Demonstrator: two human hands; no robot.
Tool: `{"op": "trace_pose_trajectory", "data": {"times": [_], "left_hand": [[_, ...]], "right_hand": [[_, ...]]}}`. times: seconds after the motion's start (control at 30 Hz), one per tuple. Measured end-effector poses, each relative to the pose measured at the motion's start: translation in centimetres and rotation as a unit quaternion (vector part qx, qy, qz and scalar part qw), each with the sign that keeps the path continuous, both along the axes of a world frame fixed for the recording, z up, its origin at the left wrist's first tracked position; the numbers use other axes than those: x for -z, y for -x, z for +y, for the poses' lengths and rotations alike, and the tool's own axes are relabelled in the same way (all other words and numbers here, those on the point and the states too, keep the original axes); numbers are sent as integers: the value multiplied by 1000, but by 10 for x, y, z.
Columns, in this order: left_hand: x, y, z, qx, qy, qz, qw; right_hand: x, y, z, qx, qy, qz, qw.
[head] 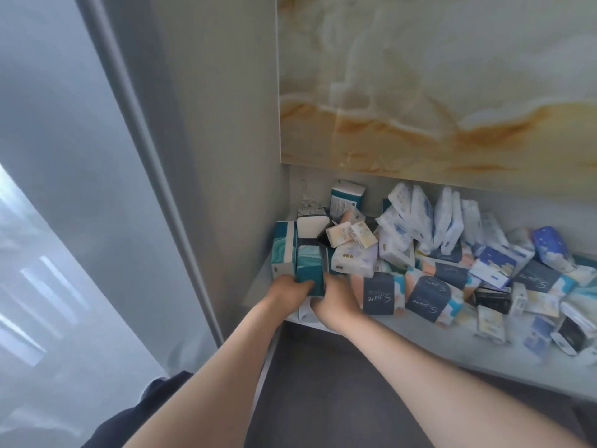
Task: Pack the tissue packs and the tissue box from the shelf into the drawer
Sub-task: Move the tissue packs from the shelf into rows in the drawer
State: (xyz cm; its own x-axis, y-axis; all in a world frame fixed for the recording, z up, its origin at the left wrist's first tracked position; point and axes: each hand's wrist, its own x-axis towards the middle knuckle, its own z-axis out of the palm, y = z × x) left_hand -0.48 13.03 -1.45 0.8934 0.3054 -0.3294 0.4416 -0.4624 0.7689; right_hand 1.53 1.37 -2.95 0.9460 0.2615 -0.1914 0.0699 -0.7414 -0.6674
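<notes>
tissue packs [429, 292] crowd shelf [436, 342] right of teal pack [308, 270].

Left hand [290, 287] and right hand [336, 302] grip a teal tissue pack [310, 270] at the crowded shelf's [484, 357] left end.

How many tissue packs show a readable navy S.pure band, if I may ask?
3: one navy-banded tissue pack just right of the right hand, another beside it, a third farther right; more may be hidden.
</notes>
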Motion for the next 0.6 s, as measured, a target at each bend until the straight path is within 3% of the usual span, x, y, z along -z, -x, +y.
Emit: {"op": "trace_pose_trajectory", "data": {"times": [0.23, 0.3, 0.4, 0.53, 0.6], "left_hand": [[-23, 28, -3, -44, 170, 44, 983], [-32, 40, -2, 19, 71, 60, 995], [-36, 55, -1, 138, -74, 63, 986], [-46, 65, -11, 196, -15, 82, 977], [-48, 67, -17, 274, -62, 84, 956]], "right_hand": [[-29, 40, -12, 25, -65, 19, 997], [-34, 48, -18, 18, -42, 22, 999], [-38, 58, -32, -7, 3, 28, 1000], [-46, 63, -53, -15, 32, 59, 998], [-43, 62, -62, -23, 39, 111, 993]]}}
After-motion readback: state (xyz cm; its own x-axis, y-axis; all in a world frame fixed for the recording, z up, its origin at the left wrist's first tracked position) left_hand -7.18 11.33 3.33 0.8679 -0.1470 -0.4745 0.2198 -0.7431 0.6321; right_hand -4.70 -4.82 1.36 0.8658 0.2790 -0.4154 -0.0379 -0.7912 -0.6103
